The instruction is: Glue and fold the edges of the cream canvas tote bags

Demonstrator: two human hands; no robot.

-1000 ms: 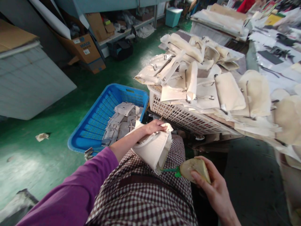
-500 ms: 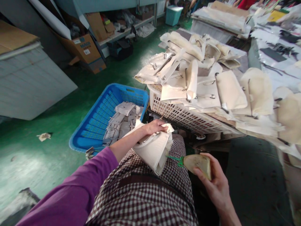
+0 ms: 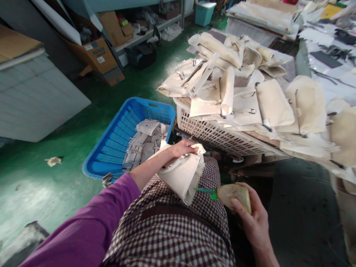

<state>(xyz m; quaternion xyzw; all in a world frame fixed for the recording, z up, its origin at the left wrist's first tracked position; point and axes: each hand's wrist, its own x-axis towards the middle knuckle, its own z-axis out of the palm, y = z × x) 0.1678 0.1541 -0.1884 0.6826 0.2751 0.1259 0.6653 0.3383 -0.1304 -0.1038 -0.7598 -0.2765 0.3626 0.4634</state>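
My left hand (image 3: pixel 182 148) is closed over the top edge of a cream fabric bag piece (image 3: pixel 180 176) that rests on my lap, on a checked apron (image 3: pixel 172 230). My right hand (image 3: pixel 249 217) grips a tan squeeze bottle (image 3: pixel 232 194) with a green nozzle (image 3: pixel 205 192). The nozzle tip touches the lower right edge of the bag piece. Purple sleeve covers my left arm.
A blue crate (image 3: pixel 111 148) with grey-white pieces stands on the green floor at my left. A white lattice basket (image 3: pixel 211 135) heaped with cream bags (image 3: pixel 250 96) is in front. Cardboard boxes (image 3: pixel 97 55) and shelves lie beyond. A dark work surface (image 3: pixel 300 207) is at right.
My right hand has shifted the bottle slightly, bringing the green nozzle up against the bag's lower edge. My left hand stays put on the bag.
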